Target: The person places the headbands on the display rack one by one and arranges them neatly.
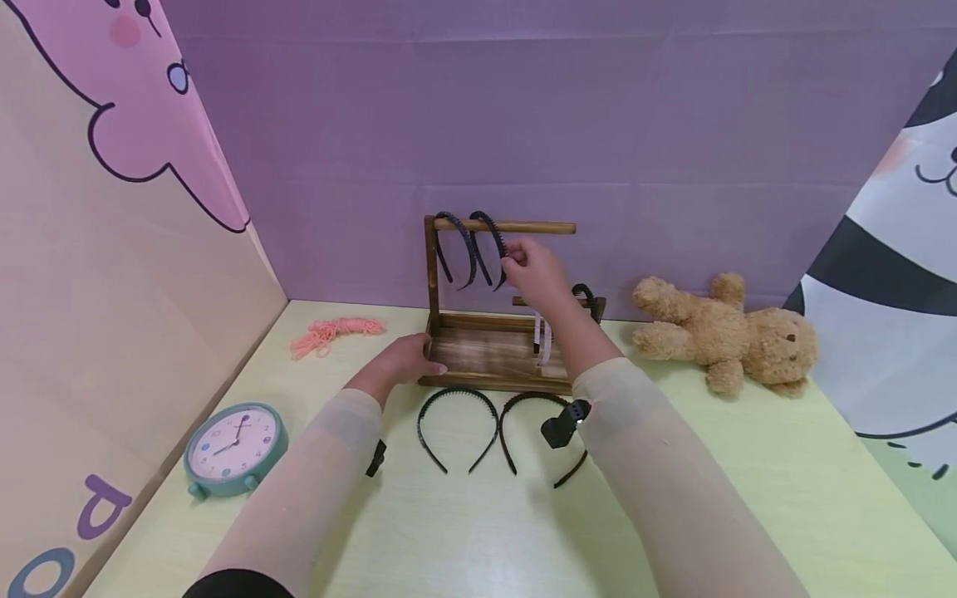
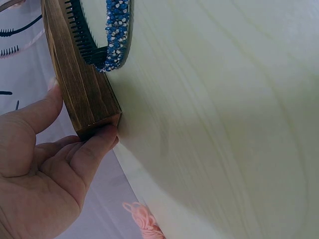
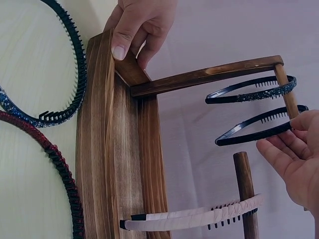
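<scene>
A wooden rack [image 1: 493, 382] with a tray base stands at the back of the table. My left hand [image 1: 399, 361] grips its left end, thumb over the front board, fingers under the end in the left wrist view. On the long upper bar [image 1: 542, 227] hang two headbands. My right hand [image 1: 534, 270] pinches the outer dark headband [image 3: 259, 133] between thumb and fingers. Nearer the post hangs a glittery dark headband [image 3: 259, 95]. A pale pink headband [image 3: 199, 219] and a black headband [image 1: 586, 292] hang on the short lower bar, partly hidden by my right arm.
Before the rack lie a blue glittery headband [image 1: 458, 390] and a dark red headband [image 1: 531, 395]. A teal clock [image 1: 233, 444] and pink yarn [image 1: 334, 332] are at the left. A brown teddy bear [image 1: 725, 336] lies at the right. A purple backdrop [image 1: 673, 124] rises behind.
</scene>
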A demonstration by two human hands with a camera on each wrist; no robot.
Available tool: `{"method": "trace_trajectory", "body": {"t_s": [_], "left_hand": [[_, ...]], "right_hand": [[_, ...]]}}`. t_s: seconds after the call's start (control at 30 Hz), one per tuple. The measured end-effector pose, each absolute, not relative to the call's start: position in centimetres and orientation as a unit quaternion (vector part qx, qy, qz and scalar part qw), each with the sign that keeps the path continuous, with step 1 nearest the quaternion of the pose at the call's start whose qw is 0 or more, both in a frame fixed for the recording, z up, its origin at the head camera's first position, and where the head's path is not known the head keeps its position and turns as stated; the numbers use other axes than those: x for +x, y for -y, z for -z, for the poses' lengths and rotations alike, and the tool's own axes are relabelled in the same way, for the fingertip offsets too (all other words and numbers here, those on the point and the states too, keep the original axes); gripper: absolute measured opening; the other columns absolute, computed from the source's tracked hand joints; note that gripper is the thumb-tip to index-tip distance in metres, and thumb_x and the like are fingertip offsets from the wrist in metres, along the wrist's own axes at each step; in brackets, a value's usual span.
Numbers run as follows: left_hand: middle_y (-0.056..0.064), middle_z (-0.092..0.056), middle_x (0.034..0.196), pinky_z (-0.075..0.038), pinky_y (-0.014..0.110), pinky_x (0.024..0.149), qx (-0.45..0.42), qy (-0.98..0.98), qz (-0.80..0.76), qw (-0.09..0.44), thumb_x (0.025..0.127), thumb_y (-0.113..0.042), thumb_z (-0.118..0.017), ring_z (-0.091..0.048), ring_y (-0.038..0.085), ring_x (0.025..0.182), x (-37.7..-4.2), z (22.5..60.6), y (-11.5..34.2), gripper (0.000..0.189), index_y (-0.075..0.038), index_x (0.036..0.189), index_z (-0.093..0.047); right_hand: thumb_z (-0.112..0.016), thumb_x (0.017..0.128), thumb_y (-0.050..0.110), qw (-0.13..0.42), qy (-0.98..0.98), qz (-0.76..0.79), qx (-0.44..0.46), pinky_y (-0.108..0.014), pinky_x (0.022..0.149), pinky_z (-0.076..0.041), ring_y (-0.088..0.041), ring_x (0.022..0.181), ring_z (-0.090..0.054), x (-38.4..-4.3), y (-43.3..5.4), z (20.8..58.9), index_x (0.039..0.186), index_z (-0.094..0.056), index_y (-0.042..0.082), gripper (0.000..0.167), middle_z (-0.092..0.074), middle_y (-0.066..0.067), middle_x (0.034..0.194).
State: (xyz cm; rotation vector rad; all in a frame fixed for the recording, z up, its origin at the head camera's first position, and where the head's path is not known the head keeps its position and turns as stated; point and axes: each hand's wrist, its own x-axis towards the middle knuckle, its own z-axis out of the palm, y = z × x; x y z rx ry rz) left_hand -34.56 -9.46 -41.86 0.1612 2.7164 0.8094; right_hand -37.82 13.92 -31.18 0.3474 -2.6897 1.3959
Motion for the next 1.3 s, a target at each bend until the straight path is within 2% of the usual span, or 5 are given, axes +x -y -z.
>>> {"method": "trace_trajectory", "body": {"t_s": [0.2, 0.43, 0.53, 0.87, 1.3], "left_hand": [[0.019, -0.041, 0.152, -0.034, 0.047, 0.115, 0.058, -0.945, -0.282, 0.154, 0.092, -0.034, -0.069, -0.041, 0.033, 0.139, -34.6, 41.7, 9.3, 0.078, -0.001, 0.152, -0.031], [0.018, -0.040, 0.153, -0.034, 0.047, 0.115, 0.057, -0.942, -0.288, 0.160, 0.092, -0.034, -0.069, -0.040, 0.033, 0.140, -34.6, 41.7, 9.2, 0.079, -0.001, 0.152, -0.030], [0.018, -0.040, 0.153, -0.034, 0.047, 0.116, 0.057, -0.943, -0.285, 0.159, 0.092, -0.035, -0.069, -0.039, 0.033, 0.140, -34.7, 41.7, 9.2, 0.079, -0.002, 0.153, -0.030], [0.019, -0.041, 0.152, -0.034, 0.048, 0.115, 0.066, -0.944, -0.283, 0.155, 0.093, -0.034, -0.068, -0.040, 0.033, 0.139, -34.7, 41.4, 9.5, 0.077, 0.000, 0.152, -0.031], [0.020, -0.041, 0.152, -0.032, 0.048, 0.117, 0.060, -0.945, -0.280, 0.158, 0.093, -0.034, -0.069, -0.039, 0.034, 0.140, -34.6, 41.4, 9.2, 0.078, -0.001, 0.152, -0.031]], "right_hand": [[-0.049, 0.103, 0.027, 0.046, 0.887, -0.445, 0.115, -0.038, 0.088, -0.055, -0.023, 0.100, -0.064, -38.0, -14.1, 31.4, 0.136, -0.052, 0.011, 0.037, -0.060, -0.008, 0.118], [-0.048, 0.102, 0.028, 0.048, 0.898, -0.423, 0.109, -0.043, 0.100, -0.048, -0.025, 0.123, -0.054, -37.2, -14.7, 30.7, 0.141, -0.049, 0.011, 0.042, -0.057, -0.009, 0.132], [-0.048, 0.103, 0.028, 0.051, 0.898, -0.425, 0.106, -0.043, 0.102, -0.047, -0.025, 0.125, -0.053, -36.5, -15.2, 30.3, 0.141, -0.048, 0.012, 0.042, -0.057, -0.008, 0.134], [-0.050, 0.102, 0.035, 0.081, 0.890, -0.431, 0.124, -0.044, 0.099, -0.048, -0.025, 0.118, -0.056, -33.2, -17.5, 30.8, 0.137, -0.052, 0.011, 0.043, -0.059, -0.008, 0.127], [-0.051, 0.100, 0.045, 0.025, 0.907, -0.405, 0.114, -0.037, 0.077, -0.050, -0.022, 0.092, -0.061, -29.0, -19.1, 34.0, 0.119, -0.059, 0.020, 0.033, -0.065, -0.003, 0.104]]}}
